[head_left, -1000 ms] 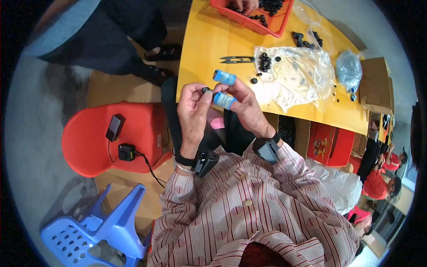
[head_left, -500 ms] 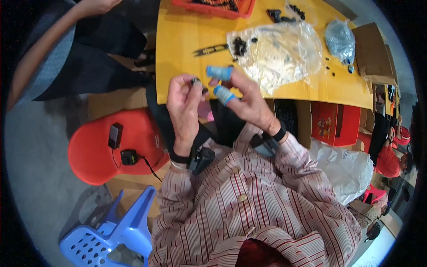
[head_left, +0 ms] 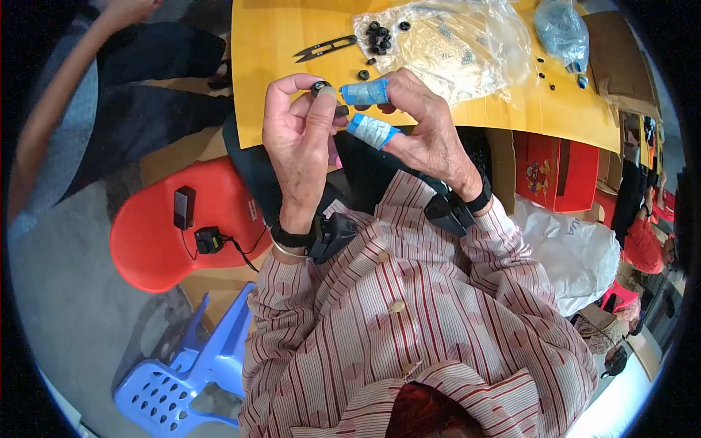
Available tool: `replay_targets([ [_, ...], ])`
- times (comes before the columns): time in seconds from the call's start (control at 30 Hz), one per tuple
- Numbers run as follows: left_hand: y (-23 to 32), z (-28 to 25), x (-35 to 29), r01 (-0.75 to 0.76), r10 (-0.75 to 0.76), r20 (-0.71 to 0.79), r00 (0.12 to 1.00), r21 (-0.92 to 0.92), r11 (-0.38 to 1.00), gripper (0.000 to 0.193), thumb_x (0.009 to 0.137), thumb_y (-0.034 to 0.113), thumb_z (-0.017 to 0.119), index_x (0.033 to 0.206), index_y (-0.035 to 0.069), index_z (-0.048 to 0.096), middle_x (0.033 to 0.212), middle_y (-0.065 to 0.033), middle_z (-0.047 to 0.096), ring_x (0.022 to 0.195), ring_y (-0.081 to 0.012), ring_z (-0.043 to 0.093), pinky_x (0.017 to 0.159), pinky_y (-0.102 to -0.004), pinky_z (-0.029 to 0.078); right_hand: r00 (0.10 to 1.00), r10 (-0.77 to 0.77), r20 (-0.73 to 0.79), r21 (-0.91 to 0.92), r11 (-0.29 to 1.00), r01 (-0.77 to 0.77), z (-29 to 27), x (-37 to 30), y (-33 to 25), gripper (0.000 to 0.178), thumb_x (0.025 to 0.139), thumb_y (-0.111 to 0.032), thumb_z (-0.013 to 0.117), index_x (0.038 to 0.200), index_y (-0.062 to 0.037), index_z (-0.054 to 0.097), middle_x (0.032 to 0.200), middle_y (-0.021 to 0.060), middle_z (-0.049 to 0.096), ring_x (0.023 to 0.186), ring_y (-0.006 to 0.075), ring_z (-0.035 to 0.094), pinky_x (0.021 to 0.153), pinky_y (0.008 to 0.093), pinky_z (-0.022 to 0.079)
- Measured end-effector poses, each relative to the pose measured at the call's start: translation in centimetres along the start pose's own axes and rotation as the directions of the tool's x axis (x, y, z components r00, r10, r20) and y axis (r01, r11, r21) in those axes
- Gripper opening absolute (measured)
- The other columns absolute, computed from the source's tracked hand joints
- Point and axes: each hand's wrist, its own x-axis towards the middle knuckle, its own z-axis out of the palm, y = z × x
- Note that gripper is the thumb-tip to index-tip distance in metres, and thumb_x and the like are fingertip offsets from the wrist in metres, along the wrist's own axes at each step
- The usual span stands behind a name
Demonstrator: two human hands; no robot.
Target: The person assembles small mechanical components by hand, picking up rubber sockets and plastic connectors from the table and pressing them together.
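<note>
My left hand (head_left: 296,150) is closed, pinching a small round black part (head_left: 320,88) between thumb and forefinger. A second dark, stubby piece (head_left: 341,111) juts out beside its curled fingers; whether the two are joined is hidden. Facing it, my right hand (head_left: 431,135) has blue tape (head_left: 369,93) wrapped round forefinger and thumb. Those two fingertips are apart, close to the left fingers, with nothing plainly gripped. Beyond the hands, black thread snips (head_left: 325,49) rest on the yellow table (head_left: 277,44). Several small black rings (head_left: 380,38) lie on a clear plastic bag (head_left: 467,55); one loose ring (head_left: 364,74) is nearer me.
A tied bluish plastic bag (head_left: 562,33) and a cardboard box (head_left: 621,62) are at the table's right. On my left are a red chair (head_left: 146,241) holding small black devices, a blue plastic stool (head_left: 219,358), and another person's arm (head_left: 69,109).
Both hands have come closer together, the right fingertips now beside the left ones. The view has shifted, so the table sits higher in the picture.
</note>
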Motion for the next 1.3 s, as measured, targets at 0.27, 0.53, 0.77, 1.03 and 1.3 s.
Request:
replay_targets([
  [0.27,-0.4,0.7,0.0,-0.09,0.09,0.01,0.996,0.021,0.996,0.019,0.088,0.002,0.054,0.104,0.001,0.044,0.076,-0.004,0.056,0.064,-0.0055,0.053,0.053,-0.016,0.042,0.989,0.132,-0.066,0.086,0.988,-0.126,0.5,-0.4,0.0,0.024,0.073,-0.017,0.072,0.093,-0.0039,0.066,0.071,0.0075,0.058,0.067,0.019,0.052,0.059,0.0301,0.043],
  [0.53,-0.8,0.9,0.0,-0.156,0.151,0.067,0.986,0.084,0.984,0.019,0.086,-0.003,0.054,0.103,0.001,0.046,0.084,-0.0032,0.054,0.076,-0.0065,0.051,0.065,-0.019,0.044,0.989,0.135,-0.064,0.063,0.989,-0.131,0.5,-1.0,0.7,0.022,0.073,-0.015,0.071,0.092,-0.0044,0.067,0.07,0.0078,0.057,0.065,0.0188,0.051,0.058,0.0305,0.043],
  [0.77,-1.1,1.1,-0.1,-0.146,0.143,0.069,0.987,0.039,0.988,0.019,0.085,-0.004,0.056,0.101,-0.001,0.047,0.08,-0.0022,0.053,0.071,-0.0053,0.05,0.064,-0.018,0.042,0.987,0.117,-0.113,0.057,0.992,-0.111,0.4,-1.0,0.4,0.019,0.072,-0.013,0.072,0.088,-0.004,0.067,0.07,0.0082,0.057,0.066,0.0205,0.052,0.059,0.031,0.044],
  [1.03,-0.6,1.0,0.1,-0.075,0.075,0.036,0.997,0.002,0.997,0.018,0.084,-0.004,0.057,0.098,-0.002,0.048,0.08,-0.003,0.054,0.072,-0.0054,0.051,0.064,-0.0184,0.044,0.992,-0.042,-0.119,-0.1,0.995,0.03,0.3,-0.5,0.6,0.021,0.069,-0.014,0.072,0.085,-0.0031,0.065,0.07,0.0079,0.057,0.065,0.0237,0.051,0.058,0.0328,0.043],
  [1.3,-1.1,1.0,-0.4,-0.072,0.071,0.017,0.997,0.003,0.997,0.02,0.082,-0.004,0.06,0.097,-0.001,0.047,0.082,-0.0037,0.054,0.074,-0.0069,0.052,0.067,-0.0189,0.044,0.991,-0.004,-0.134,-0.088,0.996,-0.008,1.0,-0.9,0.5,0.022,0.068,-0.012,0.072,0.086,-0.0019,0.064,0.068,0.01,0.054,0.064,0.0262,0.049,0.057,0.034,0.041],
])
